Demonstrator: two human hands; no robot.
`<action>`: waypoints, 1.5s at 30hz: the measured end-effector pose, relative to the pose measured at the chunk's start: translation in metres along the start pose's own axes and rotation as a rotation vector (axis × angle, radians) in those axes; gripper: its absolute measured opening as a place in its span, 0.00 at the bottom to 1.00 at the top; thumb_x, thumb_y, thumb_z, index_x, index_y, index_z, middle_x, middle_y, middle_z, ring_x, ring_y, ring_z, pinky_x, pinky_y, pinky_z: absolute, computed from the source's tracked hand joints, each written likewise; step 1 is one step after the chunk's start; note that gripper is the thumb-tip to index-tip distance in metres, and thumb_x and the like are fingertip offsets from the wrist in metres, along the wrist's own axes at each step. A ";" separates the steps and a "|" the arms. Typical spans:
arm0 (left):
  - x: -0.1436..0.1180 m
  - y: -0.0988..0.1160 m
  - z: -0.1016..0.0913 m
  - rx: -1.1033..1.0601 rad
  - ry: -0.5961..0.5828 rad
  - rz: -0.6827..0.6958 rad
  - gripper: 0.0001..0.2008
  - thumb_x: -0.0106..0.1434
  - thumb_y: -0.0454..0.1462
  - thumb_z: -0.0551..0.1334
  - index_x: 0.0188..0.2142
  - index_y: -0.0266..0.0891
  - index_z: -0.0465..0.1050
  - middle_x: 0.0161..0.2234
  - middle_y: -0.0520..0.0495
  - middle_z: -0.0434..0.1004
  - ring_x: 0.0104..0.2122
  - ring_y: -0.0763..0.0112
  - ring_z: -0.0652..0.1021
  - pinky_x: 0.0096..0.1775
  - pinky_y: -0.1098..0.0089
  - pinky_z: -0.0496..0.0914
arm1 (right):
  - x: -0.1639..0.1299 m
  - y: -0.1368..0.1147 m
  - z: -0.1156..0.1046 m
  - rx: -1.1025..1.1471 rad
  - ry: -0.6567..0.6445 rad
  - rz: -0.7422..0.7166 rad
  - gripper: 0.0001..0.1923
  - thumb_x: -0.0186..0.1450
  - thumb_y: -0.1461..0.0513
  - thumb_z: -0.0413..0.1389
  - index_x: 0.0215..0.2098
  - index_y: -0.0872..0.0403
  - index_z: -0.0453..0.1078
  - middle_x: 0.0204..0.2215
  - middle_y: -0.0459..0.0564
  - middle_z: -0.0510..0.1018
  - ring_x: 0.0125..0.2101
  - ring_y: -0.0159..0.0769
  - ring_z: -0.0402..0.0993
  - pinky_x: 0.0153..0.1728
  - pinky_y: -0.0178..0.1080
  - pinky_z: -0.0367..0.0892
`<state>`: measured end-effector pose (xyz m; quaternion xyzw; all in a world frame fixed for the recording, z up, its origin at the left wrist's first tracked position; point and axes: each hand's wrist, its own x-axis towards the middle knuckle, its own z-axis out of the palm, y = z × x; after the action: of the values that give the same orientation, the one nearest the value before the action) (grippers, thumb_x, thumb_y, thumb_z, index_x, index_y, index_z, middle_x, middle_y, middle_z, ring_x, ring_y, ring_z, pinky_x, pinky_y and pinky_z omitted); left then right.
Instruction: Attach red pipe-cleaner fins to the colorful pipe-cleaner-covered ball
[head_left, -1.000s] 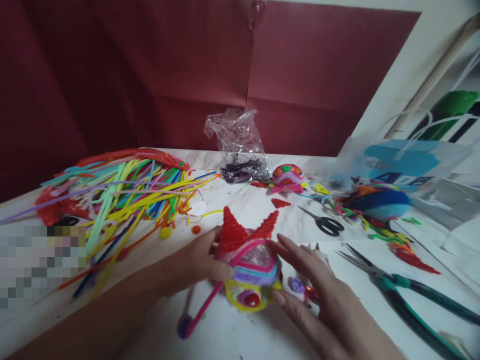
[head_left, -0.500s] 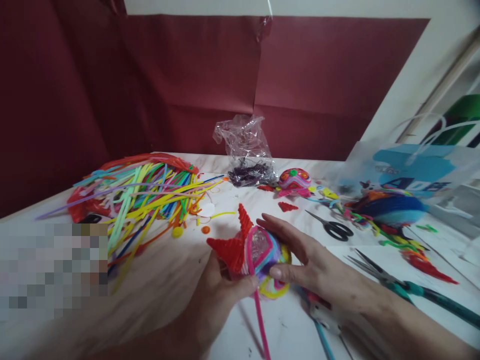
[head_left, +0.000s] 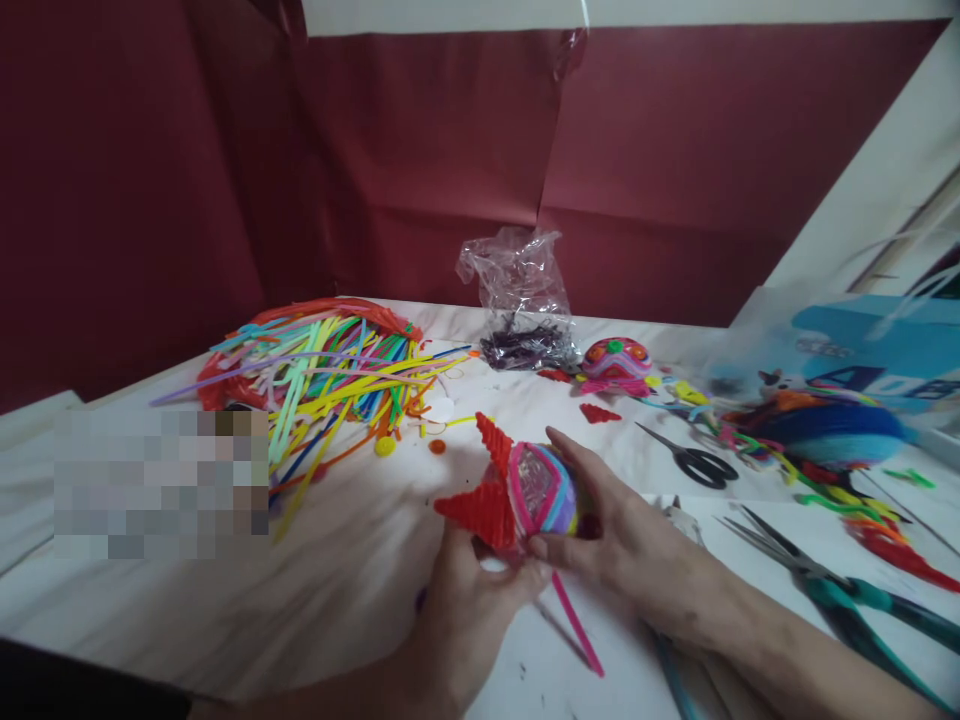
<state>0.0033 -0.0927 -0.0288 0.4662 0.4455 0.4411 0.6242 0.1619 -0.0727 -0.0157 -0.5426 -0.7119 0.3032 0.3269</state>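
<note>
Both hands hold a small craft figure (head_left: pixel 536 492) made of wound pipe cleaners: a pink, blue and purple body around a clear shiny centre, with two red pointed ears (head_left: pixel 480 505). My left hand (head_left: pixel 476 600) grips it from below, by the lower red ear. My right hand (head_left: pixel 607 515) wraps its right side, fingers over the top. A loose pink pipe cleaner (head_left: pixel 577 625) trails from the figure down onto the white table (head_left: pixel 352 590).
A heap of coloured pipe cleaners (head_left: pixel 330 370) lies at the left. A clear plastic bag (head_left: pixel 521 300) and a second finished figure (head_left: pixel 616 362) sit at the back. Black scissors (head_left: pixel 690 458), teal-handled pliers (head_left: pixel 847 600) and blue yarn (head_left: pixel 832 425) lie right.
The figure has turned in my hands so the ears point left, and it sits higher off the table. My right hand has closed over its side. The view has shifted right.
</note>
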 end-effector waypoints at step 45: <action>0.066 0.080 -0.058 0.938 -0.626 0.340 0.52 0.46 0.39 0.70 0.64 0.40 0.42 0.62 0.38 0.54 0.60 0.51 0.59 0.57 0.57 0.57 | 0.045 -0.055 -0.029 -0.659 -0.526 -0.455 0.51 0.50 0.69 0.62 0.66 0.53 0.41 0.61 0.56 0.55 0.55 0.45 0.59 0.54 0.44 0.60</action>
<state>-0.0497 -0.0043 0.0297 0.8655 0.3065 0.1323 0.3734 0.1445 -0.0391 0.0519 -0.3528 -0.9293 0.1089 0.0044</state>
